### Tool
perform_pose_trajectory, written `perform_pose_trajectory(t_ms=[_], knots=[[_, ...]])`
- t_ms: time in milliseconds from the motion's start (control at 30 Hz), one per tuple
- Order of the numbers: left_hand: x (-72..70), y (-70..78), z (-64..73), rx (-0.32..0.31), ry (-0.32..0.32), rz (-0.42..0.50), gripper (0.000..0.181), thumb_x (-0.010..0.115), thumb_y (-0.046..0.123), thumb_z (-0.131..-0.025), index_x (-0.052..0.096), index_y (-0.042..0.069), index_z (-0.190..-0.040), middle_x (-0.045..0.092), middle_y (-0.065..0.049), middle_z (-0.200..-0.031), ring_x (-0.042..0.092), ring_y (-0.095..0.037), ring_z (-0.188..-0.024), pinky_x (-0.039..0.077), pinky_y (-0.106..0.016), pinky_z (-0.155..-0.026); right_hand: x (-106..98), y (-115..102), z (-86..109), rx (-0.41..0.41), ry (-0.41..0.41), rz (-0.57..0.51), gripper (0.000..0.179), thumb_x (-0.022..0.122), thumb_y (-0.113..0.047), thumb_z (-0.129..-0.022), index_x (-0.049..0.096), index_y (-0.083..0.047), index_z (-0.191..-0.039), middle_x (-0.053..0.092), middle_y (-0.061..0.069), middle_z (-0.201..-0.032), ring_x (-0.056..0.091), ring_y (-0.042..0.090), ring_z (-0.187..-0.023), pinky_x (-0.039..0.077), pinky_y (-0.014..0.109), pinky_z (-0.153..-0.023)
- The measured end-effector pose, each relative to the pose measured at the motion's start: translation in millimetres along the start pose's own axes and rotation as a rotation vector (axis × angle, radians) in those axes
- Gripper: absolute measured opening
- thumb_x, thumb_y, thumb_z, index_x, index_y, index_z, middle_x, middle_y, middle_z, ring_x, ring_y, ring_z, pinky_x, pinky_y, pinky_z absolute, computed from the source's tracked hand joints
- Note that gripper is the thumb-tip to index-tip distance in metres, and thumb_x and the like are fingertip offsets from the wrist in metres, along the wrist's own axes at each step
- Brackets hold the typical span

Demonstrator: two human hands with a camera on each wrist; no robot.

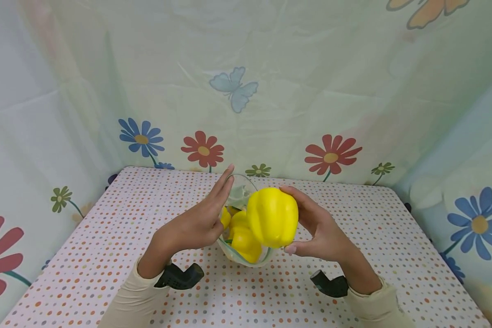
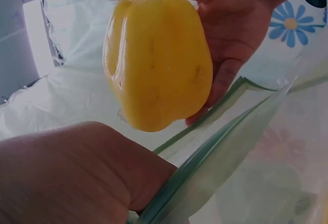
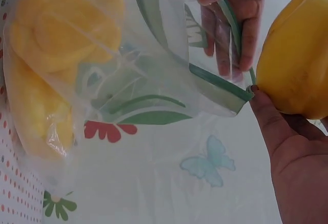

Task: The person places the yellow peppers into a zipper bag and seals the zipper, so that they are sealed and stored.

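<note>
My right hand (image 1: 321, 230) grips a yellow bell pepper (image 1: 272, 217), thumb low and fingers on its far side, over the right side of a clear zip bag's mouth. The bag (image 3: 148, 80) stands upright with a green zip strip (image 2: 205, 152) along its opening. Several yellow bell peppers (image 1: 246, 246) lie low in it, blurred through the plastic. My left hand (image 1: 198, 223) holds the left side of the mouth. Its thumb hooks inside the rim while its long fingers (image 3: 250, 34) stretch nearly straight along the outside. The right thumb overlaps the zip corner in the right wrist view.
The table (image 1: 147, 209) has a cover of small coloured dots. A pale curtain (image 1: 270, 123) with printed flowers and butterflies hangs behind it and at both sides. Each wrist wears a black camera mount (image 1: 180, 276).
</note>
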State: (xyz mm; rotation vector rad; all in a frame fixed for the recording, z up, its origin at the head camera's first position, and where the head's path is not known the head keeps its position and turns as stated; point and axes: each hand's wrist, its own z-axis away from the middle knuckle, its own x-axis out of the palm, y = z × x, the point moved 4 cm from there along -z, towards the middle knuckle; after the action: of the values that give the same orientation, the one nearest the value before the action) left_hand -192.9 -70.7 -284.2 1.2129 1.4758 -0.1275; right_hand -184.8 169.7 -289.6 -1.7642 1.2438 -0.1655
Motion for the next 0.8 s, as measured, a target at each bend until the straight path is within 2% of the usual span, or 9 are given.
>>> perform_pose_trajectory(t_ms=[100, 300, 367, 467, 567, 800], knots=[[-0.1, -0.6, 0.2, 0.003, 0.007, -0.007, 0.093, 0.047, -0.020, -0.076, -0.003, -0.003, -0.153, -0.019, -0.004, -0.160, -0.001, -0.019, -0.147, 0.022, -0.038, -0.112, 6.4, -0.6, -0.4, 0.027, -0.019, 0.002, 0.093, 0.081, -0.002, -0.074, 0.029, -0.002, -0.150, 0.044, 0.012, -0.142, 0.052, 0.026, -0.119, 0.044, 0.038, -0.098], [-0.3, -3.5, 1.0, 0.001, 0.007, -0.028, 0.093, 0.048, -0.020, -0.076, -0.003, -0.004, -0.153, -0.016, -0.010, -0.161, 0.000, -0.020, -0.147, 0.024, -0.038, -0.111, 15.2, -2.6, -2.0, -0.045, -0.075, -0.045, 0.090, 0.081, -0.010, -0.075, 0.029, 0.005, -0.148, 0.045, 0.015, -0.140, 0.052, 0.027, -0.117, 0.045, 0.039, -0.098], [-0.5, -3.9, 1.2, 0.000, 0.007, -0.023, 0.094, 0.049, -0.020, -0.076, -0.003, -0.003, -0.153, -0.016, -0.009, -0.161, 0.000, -0.020, -0.147, 0.025, -0.038, -0.111, 20.2, -0.8, -3.5, -0.010, -0.112, -0.064, 0.090, 0.081, -0.011, -0.077, 0.029, 0.001, -0.149, 0.044, 0.014, -0.142, 0.051, 0.027, -0.119, 0.044, 0.040, -0.099], [-0.7, -4.1, 1.3, 0.004, 0.007, -0.015, 0.095, 0.049, -0.021, -0.075, -0.003, -0.003, -0.153, -0.016, -0.009, -0.161, 0.000, -0.021, -0.147, 0.025, -0.039, -0.111, 29.3, 4.9, -6.4, 0.089, -0.152, -0.060, 0.089, 0.079, -0.010, -0.078, 0.029, -0.009, -0.152, 0.041, 0.010, -0.146, 0.049, 0.027, -0.123, 0.042, 0.040, -0.101], [-0.4, -3.7, 0.8, 0.010, -0.001, -0.004, 0.095, 0.049, -0.020, -0.075, -0.002, -0.003, -0.153, -0.017, -0.008, -0.161, -0.001, -0.020, -0.147, 0.023, -0.039, -0.112, 35.9, 10.5, -9.6, 0.170, -0.146, -0.009, 0.089, 0.078, -0.010, -0.079, 0.028, -0.016, -0.153, 0.040, 0.005, -0.148, 0.047, 0.026, -0.127, 0.039, 0.041, -0.103], [0.3, -1.5, 0.9, 0.016, -0.023, 0.015, 0.093, 0.050, -0.019, -0.076, -0.001, -0.005, -0.153, -0.018, -0.005, -0.161, 0.003, -0.020, -0.147, 0.029, -0.038, -0.109, 35.4, 18.9, -14.6, 0.182, -0.067, 0.088, 0.087, 0.078, -0.010, -0.080, 0.029, -0.012, -0.152, 0.040, 0.001, -0.148, 0.047, 0.023, -0.126, 0.037, 0.042, -0.105]])
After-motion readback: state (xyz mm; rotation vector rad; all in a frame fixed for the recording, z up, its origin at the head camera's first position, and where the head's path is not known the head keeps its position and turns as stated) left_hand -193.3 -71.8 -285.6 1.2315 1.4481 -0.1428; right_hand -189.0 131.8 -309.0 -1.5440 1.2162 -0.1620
